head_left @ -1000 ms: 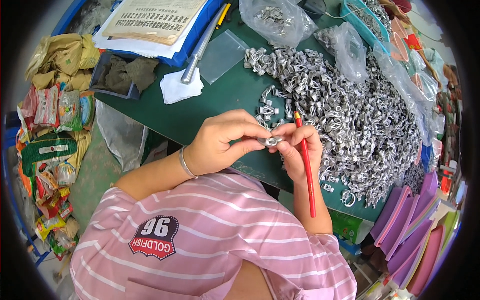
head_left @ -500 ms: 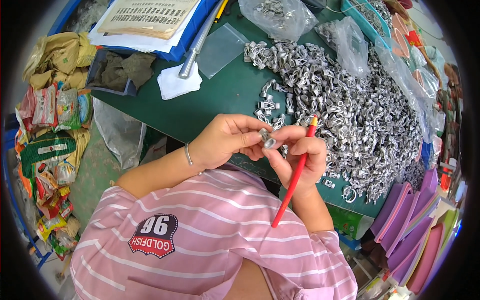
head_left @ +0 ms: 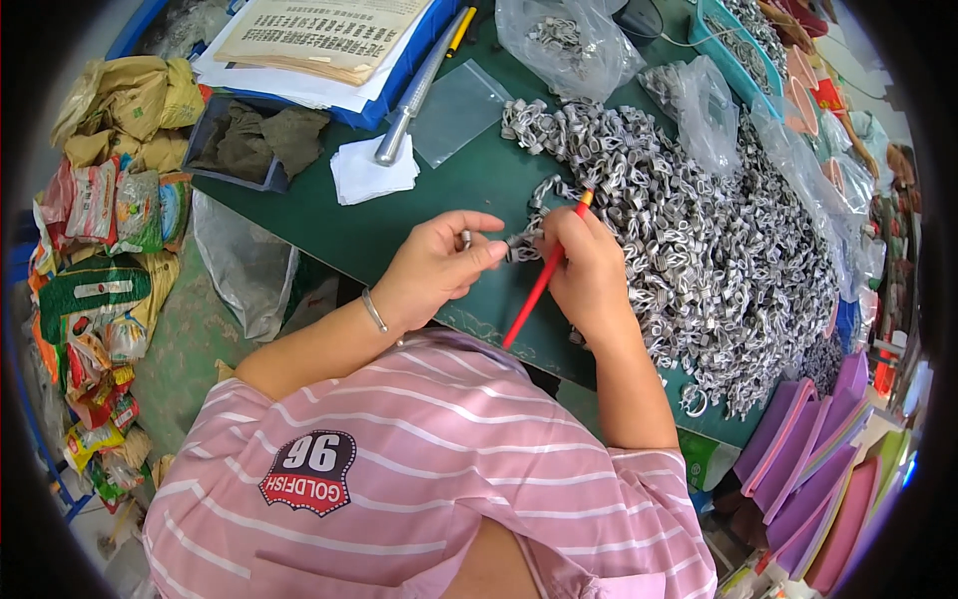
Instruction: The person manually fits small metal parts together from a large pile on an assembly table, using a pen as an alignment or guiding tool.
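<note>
My left hand (head_left: 437, 268) is over the table's near edge, thumb and fingers closed around a small grey metal ring (head_left: 466, 239). My right hand (head_left: 584, 272) is closed on a red pencil (head_left: 539, 290), its yellow-banded end pointing up and away from me. The right fingertips reach down to a few loose metal rings (head_left: 526, 250) beside the left thumb; whether they pinch one is hidden. A big heap of similar silver-grey rings (head_left: 718, 270) spreads just right of my right hand.
A tapered metal ring mandrel (head_left: 411, 110) lies across white paper squares (head_left: 371, 172). Near it are a flat clear bag (head_left: 454, 115), a blue tray with papers (head_left: 384, 100) and a bin of dark cloth (head_left: 259, 140). Bags (head_left: 569, 50) and a teal basket (head_left: 714, 45) stand behind the heap.
My hands have drawn apart. The right hand moved forward and left to the loose rings, carrying the red pencil. The left hand shifted slightly left, keeping a ring.
</note>
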Available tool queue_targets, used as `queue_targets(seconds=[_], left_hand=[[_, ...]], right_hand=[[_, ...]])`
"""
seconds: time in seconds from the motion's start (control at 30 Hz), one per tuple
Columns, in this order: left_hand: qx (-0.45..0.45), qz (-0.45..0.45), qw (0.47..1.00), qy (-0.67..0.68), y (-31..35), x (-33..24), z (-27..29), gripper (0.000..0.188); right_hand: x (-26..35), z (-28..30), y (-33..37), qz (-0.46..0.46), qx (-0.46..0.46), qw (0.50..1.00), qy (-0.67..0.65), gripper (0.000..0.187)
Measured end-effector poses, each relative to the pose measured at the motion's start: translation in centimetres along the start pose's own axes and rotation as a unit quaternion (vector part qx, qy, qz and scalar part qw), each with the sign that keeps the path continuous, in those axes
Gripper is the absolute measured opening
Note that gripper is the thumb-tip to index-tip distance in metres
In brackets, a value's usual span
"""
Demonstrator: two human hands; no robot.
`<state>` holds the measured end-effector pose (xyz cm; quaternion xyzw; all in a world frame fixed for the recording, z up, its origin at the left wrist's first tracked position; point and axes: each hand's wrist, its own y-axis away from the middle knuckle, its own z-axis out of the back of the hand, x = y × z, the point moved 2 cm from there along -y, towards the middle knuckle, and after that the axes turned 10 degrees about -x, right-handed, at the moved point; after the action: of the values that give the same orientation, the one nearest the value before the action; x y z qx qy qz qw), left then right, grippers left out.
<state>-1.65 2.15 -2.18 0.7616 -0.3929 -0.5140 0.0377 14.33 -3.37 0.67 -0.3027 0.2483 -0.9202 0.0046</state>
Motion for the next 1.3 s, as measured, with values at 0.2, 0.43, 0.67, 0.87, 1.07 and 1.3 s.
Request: queue_targets(seconds=[0.2, 0.43, 0.67, 0.87, 1.07, 1.3], left_hand=[[0.030, 0.029, 0.995, -0.090, -0.1, -0.1, -0.6, 0.020], [-0.001, -0.204, 0.954, -0.222, -0.5, -0.1, -1.1, 0.016], [-0.050, -0.088, 0.984, -0.147, 0.2, -1.2, -0.7, 0.020], [-0.018, -0.075, 0.991, -0.113, 0.0, -0.5, -2.3, 0.018], [-0.034, -0.067, 0.992, -0.100, 0.7, -0.9, -2.7, 0.019], [-0.036, -0.075, 0.992, -0.094, 1.3, -0.9, -2.8, 0.020]], right_hand=[[1.4, 0.8, 1.2, -0.007, -0.085, 0.983, -0.163, 0.028], [0.1, 2.8, 1.9, -0.157, -0.083, 0.926, -0.334, 0.019], [-11.0, 24.2, -3.4, -0.111, -0.390, 0.900, 0.161, 0.042], [-24.1, 38.2, 0.9, -0.484, -0.433, 0.759, 0.040, 0.024], [-27.9, 39.2, 2.4, -0.486, -0.294, 0.690, 0.449, 0.029], [-27.7, 39.9, 4.7, -0.570, -0.202, 0.657, 0.450, 0.030]])
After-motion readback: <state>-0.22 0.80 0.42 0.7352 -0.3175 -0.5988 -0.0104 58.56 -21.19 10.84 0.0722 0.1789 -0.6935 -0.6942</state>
